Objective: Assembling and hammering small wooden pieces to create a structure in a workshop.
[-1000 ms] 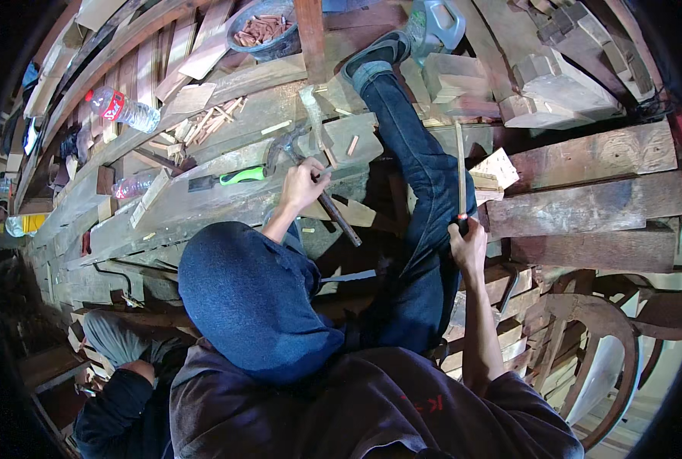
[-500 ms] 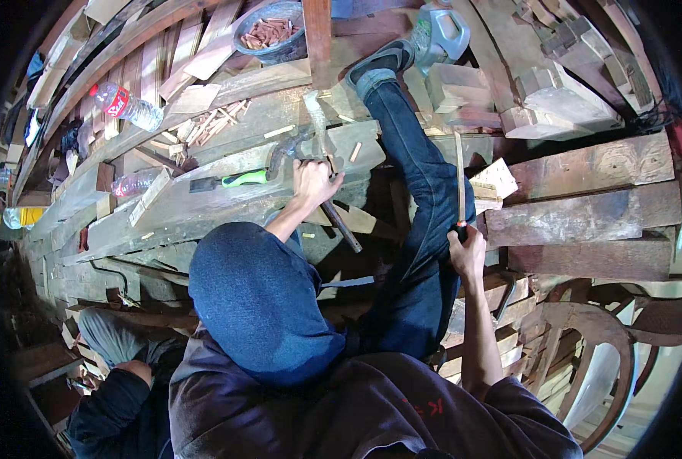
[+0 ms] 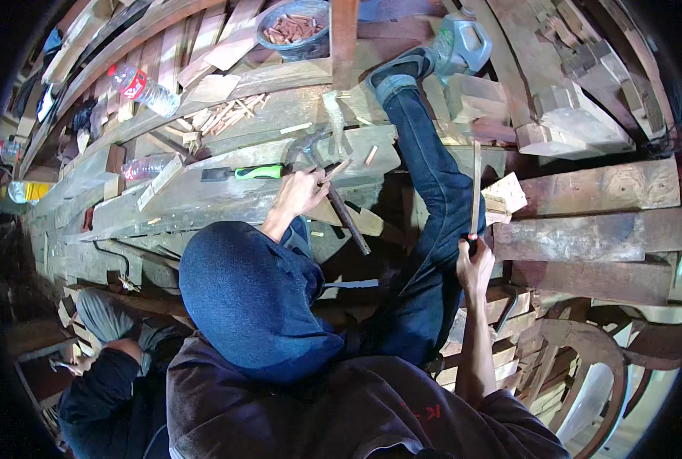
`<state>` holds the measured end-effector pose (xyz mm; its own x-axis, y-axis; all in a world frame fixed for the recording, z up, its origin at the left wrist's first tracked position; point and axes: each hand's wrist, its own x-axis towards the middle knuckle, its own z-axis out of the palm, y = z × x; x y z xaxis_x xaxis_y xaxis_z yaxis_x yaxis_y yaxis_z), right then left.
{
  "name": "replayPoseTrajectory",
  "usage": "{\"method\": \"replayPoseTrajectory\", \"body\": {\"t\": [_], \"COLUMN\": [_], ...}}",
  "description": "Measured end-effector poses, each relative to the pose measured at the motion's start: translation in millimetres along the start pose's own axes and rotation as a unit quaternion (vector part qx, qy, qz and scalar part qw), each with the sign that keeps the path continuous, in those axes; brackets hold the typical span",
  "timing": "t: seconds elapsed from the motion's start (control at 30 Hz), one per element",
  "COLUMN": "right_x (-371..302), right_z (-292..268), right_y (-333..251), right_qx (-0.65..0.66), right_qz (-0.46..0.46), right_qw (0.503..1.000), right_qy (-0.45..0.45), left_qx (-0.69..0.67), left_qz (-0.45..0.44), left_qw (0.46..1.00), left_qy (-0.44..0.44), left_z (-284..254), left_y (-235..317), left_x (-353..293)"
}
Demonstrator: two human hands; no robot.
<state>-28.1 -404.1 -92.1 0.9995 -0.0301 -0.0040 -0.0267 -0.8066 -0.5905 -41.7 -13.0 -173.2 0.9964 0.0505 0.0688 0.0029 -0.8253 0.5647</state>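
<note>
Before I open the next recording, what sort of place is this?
Probably a woodworking shop: there are thick planks at the right, a hammer, and a bucket of small wood pieces.

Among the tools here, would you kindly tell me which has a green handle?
The flat-bladed tool lying left of the hammer; neither the hammer nor the long slim tool in the right hand shows green.
</note>
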Motion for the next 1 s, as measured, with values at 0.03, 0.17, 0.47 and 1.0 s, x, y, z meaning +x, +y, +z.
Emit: {"method": "replayPoseTrajectory", "body": {"t": [0.03, 0.17, 0.47, 1.0], "right_x": [-4.4, -19.6, -31.0, -35.8], "right_z": [-0.4, 2.9, 93.4, 147.6], "right_y": [-5.8, -41.3, -109.4, -99.9], "right_qx": [0.01, 0.069, 0.017, -0.094], "right_qz": [-0.028, -0.088, -0.196, -0.184], "right_qw": [0.999, 0.993, 0.958, 0.945], "right_qy": [0.015, -0.021, -0.208, -0.252], "left_qx": [0.028, 0.046, 0.059, 0.03], "left_qz": [-0.003, -0.017, -0.089, -0.097], "left_qw": [1.0, 0.998, 0.992, 0.991], "left_qy": [0.002, 0.03, 0.061, 0.086], "left_z": [-5.0, -4.4, -3.4, 9.9], "left_y": [-4.2, -11.4, -17.2, -18.5], "left_x": [-2.9, -11.6, -30.4, -23.0]}}
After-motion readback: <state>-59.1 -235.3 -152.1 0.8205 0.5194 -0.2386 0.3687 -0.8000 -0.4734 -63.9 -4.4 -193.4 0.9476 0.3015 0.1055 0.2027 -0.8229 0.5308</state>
